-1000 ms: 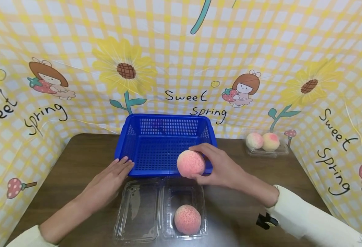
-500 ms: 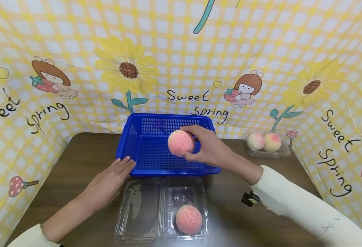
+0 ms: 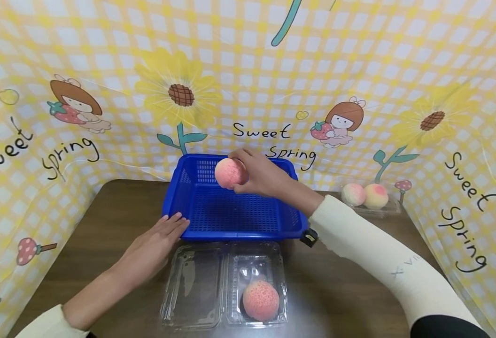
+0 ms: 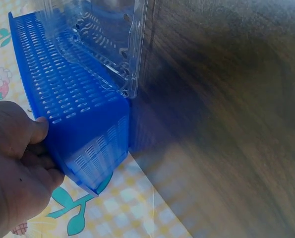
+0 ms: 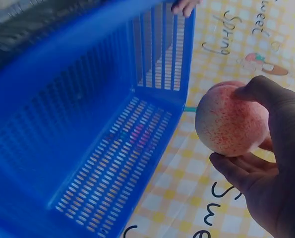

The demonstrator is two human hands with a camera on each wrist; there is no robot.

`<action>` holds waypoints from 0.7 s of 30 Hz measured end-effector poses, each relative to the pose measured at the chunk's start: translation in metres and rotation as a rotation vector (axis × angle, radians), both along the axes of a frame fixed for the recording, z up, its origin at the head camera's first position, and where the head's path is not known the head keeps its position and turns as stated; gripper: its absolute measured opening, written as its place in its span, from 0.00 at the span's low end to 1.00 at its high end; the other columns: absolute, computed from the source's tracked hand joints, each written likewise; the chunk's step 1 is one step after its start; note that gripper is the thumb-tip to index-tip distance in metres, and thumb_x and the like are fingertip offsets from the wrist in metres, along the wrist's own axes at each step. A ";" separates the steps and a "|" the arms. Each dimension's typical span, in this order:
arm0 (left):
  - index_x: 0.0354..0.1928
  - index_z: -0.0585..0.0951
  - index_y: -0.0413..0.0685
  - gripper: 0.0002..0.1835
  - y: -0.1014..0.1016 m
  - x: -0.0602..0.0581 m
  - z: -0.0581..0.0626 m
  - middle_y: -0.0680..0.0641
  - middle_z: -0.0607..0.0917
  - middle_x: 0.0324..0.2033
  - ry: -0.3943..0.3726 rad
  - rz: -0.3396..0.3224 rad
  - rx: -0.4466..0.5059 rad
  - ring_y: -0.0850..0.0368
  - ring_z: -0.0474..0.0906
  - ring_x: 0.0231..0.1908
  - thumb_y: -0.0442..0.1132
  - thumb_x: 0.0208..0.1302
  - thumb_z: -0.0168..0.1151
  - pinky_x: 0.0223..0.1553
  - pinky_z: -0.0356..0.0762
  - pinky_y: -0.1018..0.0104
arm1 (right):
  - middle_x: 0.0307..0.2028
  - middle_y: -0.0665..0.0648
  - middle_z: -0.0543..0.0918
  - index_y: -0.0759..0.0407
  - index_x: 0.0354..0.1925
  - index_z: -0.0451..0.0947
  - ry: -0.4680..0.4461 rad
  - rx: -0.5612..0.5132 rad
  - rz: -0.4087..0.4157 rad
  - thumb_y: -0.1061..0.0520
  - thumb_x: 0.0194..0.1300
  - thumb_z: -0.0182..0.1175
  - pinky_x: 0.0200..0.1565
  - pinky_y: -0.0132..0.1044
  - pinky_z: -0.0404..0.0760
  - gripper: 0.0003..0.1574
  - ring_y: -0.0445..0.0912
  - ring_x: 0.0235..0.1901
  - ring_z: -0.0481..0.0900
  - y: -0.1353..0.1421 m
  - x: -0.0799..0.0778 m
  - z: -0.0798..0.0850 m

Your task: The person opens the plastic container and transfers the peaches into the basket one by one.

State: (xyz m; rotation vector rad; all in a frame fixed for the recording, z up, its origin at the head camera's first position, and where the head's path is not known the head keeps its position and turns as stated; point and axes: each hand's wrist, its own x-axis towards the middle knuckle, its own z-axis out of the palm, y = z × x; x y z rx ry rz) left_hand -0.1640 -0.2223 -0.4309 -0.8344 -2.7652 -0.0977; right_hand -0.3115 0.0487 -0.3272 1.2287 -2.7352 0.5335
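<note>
My right hand (image 3: 262, 174) holds a pink peach (image 3: 228, 173) between thumb and fingers, over the back part of a blue plastic basket (image 3: 244, 235). In the right wrist view that peach (image 5: 231, 121) appears beside the basket's far rim, the thumb on one side and fingertips on the other. My left hand (image 3: 152, 246) is at the basket's front left corner; in the left wrist view its thumb and curled fingers (image 4: 50, 176) grip the rim. The basket's floor shows bare. Just in front lies an opened clear clamshell box (image 3: 193, 293), with another pink peach (image 3: 261, 300) in its right half.
Against the back right of the brown wooden table (image 3: 337, 281) stands another clear box (image 3: 389, 206) with two paler peaches (image 3: 375, 195). A yellow checked cloth (image 3: 248, 70) with printed flowers hangs behind and at both sides, close to the basket's back.
My right hand has carried its peach leftward and back, from the basket's front right rim to over its back part. My left hand stays at the front left corner.
</note>
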 end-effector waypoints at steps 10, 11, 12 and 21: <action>0.62 0.73 0.35 0.29 0.001 0.000 0.003 0.37 0.76 0.61 -0.017 0.003 0.016 0.43 0.67 0.66 0.18 0.56 0.58 0.68 0.62 0.48 | 0.53 0.54 0.77 0.57 0.59 0.70 0.012 0.178 0.058 0.41 0.52 0.69 0.46 0.35 0.79 0.41 0.44 0.45 0.75 -0.043 -0.044 -0.009; 0.62 0.73 0.35 0.29 0.002 0.000 0.003 0.37 0.76 0.61 -0.019 0.004 0.016 0.43 0.67 0.66 0.19 0.56 0.58 0.68 0.62 0.48 | 0.53 0.54 0.77 0.56 0.59 0.70 0.008 0.193 0.061 0.41 0.52 0.68 0.47 0.34 0.79 0.41 0.44 0.46 0.75 -0.047 -0.046 -0.011; 0.62 0.73 0.35 0.28 0.002 0.000 0.003 0.37 0.76 0.61 -0.020 0.005 0.019 0.43 0.67 0.66 0.19 0.56 0.58 0.68 0.62 0.48 | 0.53 0.54 0.77 0.56 0.59 0.70 0.001 0.205 0.064 0.41 0.52 0.68 0.47 0.34 0.79 0.41 0.43 0.46 0.75 -0.050 -0.049 -0.013; 0.61 0.74 0.34 0.29 0.000 0.001 0.000 0.36 0.77 0.60 0.000 0.016 0.019 0.44 0.68 0.65 0.18 0.54 0.59 0.68 0.63 0.49 | 0.55 0.55 0.77 0.59 0.62 0.68 -0.043 0.298 0.094 0.43 0.56 0.67 0.53 0.35 0.77 0.41 0.45 0.49 0.75 -0.087 -0.067 -0.030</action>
